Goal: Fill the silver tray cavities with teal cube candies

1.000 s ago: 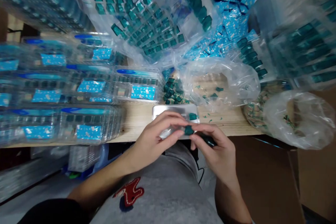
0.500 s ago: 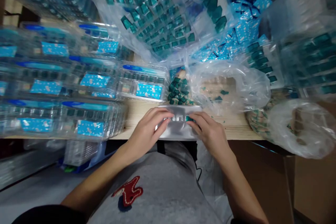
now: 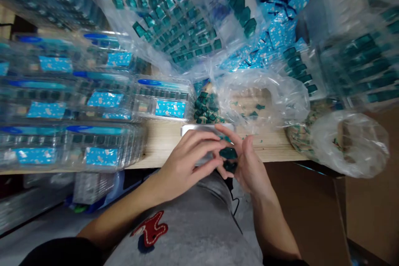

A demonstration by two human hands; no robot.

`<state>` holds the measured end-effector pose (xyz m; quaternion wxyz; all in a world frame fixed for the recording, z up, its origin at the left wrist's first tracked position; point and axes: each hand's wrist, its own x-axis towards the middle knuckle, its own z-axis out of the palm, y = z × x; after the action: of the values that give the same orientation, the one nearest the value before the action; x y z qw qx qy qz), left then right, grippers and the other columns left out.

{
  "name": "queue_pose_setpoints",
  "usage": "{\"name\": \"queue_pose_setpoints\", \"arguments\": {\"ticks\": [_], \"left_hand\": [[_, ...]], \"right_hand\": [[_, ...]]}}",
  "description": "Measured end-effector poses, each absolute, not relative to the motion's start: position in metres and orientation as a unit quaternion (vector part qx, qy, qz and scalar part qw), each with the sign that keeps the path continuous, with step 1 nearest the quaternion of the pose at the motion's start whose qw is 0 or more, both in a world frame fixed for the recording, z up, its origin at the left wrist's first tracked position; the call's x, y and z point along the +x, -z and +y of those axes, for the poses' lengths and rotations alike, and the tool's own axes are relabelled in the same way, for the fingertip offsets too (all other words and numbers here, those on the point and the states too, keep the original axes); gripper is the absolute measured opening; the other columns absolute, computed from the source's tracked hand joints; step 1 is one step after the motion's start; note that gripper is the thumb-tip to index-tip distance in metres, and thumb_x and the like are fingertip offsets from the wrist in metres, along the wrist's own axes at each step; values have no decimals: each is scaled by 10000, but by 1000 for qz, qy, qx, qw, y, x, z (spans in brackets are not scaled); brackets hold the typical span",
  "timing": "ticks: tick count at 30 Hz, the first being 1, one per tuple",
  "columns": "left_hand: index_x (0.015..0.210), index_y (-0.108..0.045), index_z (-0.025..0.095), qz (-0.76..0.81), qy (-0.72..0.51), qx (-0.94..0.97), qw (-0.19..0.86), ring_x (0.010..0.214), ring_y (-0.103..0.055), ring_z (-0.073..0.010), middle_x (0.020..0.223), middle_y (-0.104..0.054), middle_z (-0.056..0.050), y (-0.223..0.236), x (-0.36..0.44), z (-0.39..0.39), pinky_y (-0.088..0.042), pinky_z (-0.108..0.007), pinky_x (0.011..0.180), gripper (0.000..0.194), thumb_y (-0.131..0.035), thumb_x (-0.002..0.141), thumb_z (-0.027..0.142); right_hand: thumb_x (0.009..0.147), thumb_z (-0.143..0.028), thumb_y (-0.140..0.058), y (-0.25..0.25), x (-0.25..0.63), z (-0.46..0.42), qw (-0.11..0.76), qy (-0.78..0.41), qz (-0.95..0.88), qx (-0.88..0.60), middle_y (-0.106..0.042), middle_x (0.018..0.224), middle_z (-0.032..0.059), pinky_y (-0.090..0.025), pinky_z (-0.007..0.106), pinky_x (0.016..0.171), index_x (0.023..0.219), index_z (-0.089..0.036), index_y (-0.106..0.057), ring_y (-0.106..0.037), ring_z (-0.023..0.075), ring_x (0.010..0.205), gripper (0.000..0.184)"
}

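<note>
My right hand (image 3: 251,164) is turned palm up above the table's front edge, its fingers cupped around dark green translucent faceted pieces (image 3: 230,166). My left hand (image 3: 190,160) reaches across from the left. Its thumb and fingertips close on one green faceted piece (image 3: 228,152) over the right palm. Partly hidden behind both hands lies a small silvery tray (image 3: 195,127) on the wooden table (image 3: 162,135). Just past it sits a loose heap of green pieces (image 3: 205,106).
Clear plastic packs (image 3: 170,109) with blue sachets are stacked on the left. A plastic bag (image 3: 199,56) of green pieces in trays lies at the back, beside piled blue sachets (image 3: 282,29). Two open plastic bags (image 3: 289,91) stand on the right, near a cardboard box (image 3: 302,203).
Both hands have left the silvery tray and come together nearer my body. The right hand has turned palm up, showing green pieces. The view has shifted slightly.
</note>
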<state>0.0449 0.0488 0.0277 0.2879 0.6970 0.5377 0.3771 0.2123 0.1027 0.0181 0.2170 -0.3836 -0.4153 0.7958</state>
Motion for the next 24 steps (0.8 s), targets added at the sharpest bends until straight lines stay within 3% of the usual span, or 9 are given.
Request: {"name": "queue_pose_setpoints", "arguments": {"ticks": [6, 8, 11, 13, 19, 24], "left_hand": [[1076, -615, 223, 541, -348, 704, 300, 1082, -587, -217, 1121, -634, -73, -38, 51, 53, -498, -363, 909, 150, -573, 940, 174], [1024, -618, 225, 548, -379, 681, 306, 1032, -605, -194, 1062, -650, -51, -38, 50, 52, -505, -337, 882, 122, -580, 932, 155], [988, -624, 232, 561, -432, 613, 350, 963, -637, -156, 983, -678, -15, -38, 47, 50, -525, -287, 844, 95, -600, 925, 165], [960, -636, 230, 570, -447, 572, 385, 918, -662, -134, 948, -697, 2, -39, 47, 50, -540, -253, 822, 74, -605, 926, 172], [985, -638, 224, 605, -459, 524, 385, 845, -703, -121, 927, -729, 10, -41, 49, 46, -573, -215, 748, 93, -599, 928, 162], [1035, -620, 230, 589, -436, 575, 364, 890, -690, -130, 962, -710, -6, -40, 48, 43, -568, -234, 798, 112, -572, 948, 178]], "right_hand": [[903, -753, -212, -27, 209, 94, 223, -786, -442, -369, -678, 899, 60, -520, 273, 480, 1532, -278, -295, -626, 161, 612, 793], [920, -718, -280, -30, 212, 94, 231, -779, -459, -359, -668, 857, 50, -519, 276, 494, 1492, -277, -374, -629, 167, 636, 729], [942, -537, -510, -33, 217, 95, 263, -761, -482, -346, -611, 726, -10, -491, 241, 499, 1277, -281, -593, -597, 129, 590, 429], [908, -390, -636, -34, 217, 94, 290, -735, -506, -347, -593, 688, -43, -489, 221, 516, 1154, -287, -653, -575, 99, 556, 267], [882, -220, -644, -38, 211, 87, 351, -650, -536, -410, -626, 636, -55, -476, 215, 465, 1022, -250, -682, -564, 86, 481, 148], [861, -161, -637, -36, 208, 82, 368, -585, -571, -443, -625, 604, -64, -492, 214, 464, 919, -241, -663, -590, 96, 484, 102]]}}
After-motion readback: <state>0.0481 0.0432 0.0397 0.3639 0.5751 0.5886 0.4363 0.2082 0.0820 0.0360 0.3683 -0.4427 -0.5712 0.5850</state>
